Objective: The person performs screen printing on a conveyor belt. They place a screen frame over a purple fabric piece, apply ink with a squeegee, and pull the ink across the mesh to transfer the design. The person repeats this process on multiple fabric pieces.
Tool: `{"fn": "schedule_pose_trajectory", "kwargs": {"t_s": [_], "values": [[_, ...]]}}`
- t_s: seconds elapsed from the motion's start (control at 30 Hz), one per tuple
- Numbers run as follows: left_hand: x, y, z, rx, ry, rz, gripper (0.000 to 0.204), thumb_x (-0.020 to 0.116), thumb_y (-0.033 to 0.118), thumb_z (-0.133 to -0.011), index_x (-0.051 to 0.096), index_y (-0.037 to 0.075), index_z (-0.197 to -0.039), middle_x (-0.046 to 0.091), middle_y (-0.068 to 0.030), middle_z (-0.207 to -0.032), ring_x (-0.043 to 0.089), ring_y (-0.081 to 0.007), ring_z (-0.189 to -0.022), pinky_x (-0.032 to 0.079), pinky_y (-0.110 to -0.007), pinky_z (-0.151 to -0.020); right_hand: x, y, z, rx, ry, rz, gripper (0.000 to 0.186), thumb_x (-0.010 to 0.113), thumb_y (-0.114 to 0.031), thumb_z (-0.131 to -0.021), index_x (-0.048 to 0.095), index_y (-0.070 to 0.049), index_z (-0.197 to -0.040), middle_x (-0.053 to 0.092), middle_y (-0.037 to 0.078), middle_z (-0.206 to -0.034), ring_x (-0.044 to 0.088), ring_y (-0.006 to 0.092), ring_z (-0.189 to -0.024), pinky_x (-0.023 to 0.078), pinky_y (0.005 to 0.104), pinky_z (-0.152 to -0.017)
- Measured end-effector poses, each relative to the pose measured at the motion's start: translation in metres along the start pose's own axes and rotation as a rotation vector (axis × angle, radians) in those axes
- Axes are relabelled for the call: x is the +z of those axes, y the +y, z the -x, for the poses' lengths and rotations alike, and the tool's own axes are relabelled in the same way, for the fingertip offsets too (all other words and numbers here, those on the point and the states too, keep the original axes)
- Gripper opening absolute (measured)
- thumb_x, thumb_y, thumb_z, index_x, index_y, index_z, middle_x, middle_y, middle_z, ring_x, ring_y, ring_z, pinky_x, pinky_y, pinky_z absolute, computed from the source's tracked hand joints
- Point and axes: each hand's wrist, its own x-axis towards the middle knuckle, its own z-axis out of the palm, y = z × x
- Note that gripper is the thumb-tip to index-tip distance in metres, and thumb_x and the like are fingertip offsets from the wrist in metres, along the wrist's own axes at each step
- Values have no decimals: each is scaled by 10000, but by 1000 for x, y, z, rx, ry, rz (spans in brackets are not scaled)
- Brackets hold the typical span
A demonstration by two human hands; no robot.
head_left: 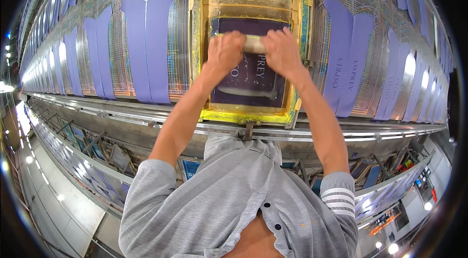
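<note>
Both hands are closed round the pale wooden handle of a squeegee, side by side with a short gap between them. My left hand grips its left end and my right hand its right end; both are slightly blurred. The squeegee stands inside a screen printing frame, whose blade edge my hands hide. Yellow tape and ink stains line the frame's edges. Within it lies a dark purple mesh with pale lettering and a whitish smear near its lower end.
Cut purple fabric pieces lie in a row along the long table, left of the frame. Printed purple pieces with dark lettering lie to its right. A metal rail runs along the table's near edge, with a bracket below the frame.
</note>
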Motion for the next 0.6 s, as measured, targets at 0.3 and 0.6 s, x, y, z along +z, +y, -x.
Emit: {"fn": "schedule_pose_trajectory", "kwargs": {"t_s": [0.3,0.6], "values": [[21,54,148,7,-3,73,398,647,-38,-651,669,45,-1040,691,-102,-1063,684,-304,-925,550,-398,-787,0,-90,132,74,-110,-130,217,709,-134,-743,641,-50,-930,581,101,-892,597,273,-954,383,555,-1066],[33,48,158,-19,-34,58,333,630,-4,-689,692,66,-1008,711,-96,-1038,688,-301,-939,551,-413,-802,15,47,120,801,466,-287,413,671,-337,-898,665,11,-1121,696,155,-1001,644,357,-947,485,446,-856]]}}
